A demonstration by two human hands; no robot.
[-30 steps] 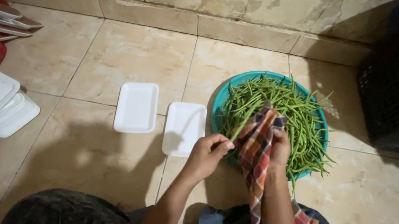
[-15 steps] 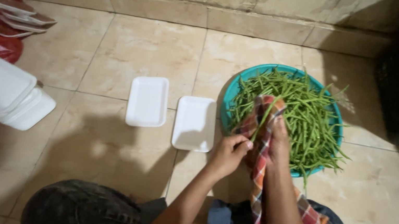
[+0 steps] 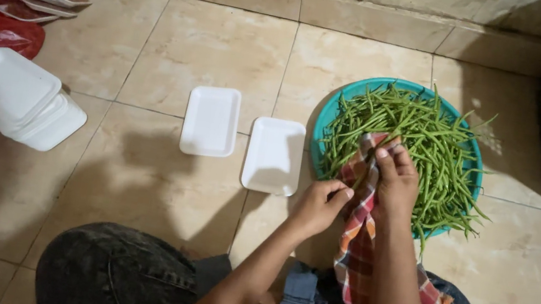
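Head view
Right hand (image 3: 396, 179): fingers curled shut on a checked woven cloth (image 3: 357, 251), orange, red and white; the cloth trails down along the forearm.
Left hand (image 3: 321, 206): just left of the right hand, fingers pinched closed on the cloth's edge.
Green beans (image 3: 427, 154): thin, long pods, loosely heaped; right fingertips touch the pile.
Basin (image 3: 334, 108): round teal plastic, under and beyond the right hand.
Foam trays (image 3: 274, 154) (image 3: 211, 120): white, rectangular, shallow, flat on glossy beige tile left of the left hand.
Tray stack (image 3: 21, 100): white foam, far left, well apart.
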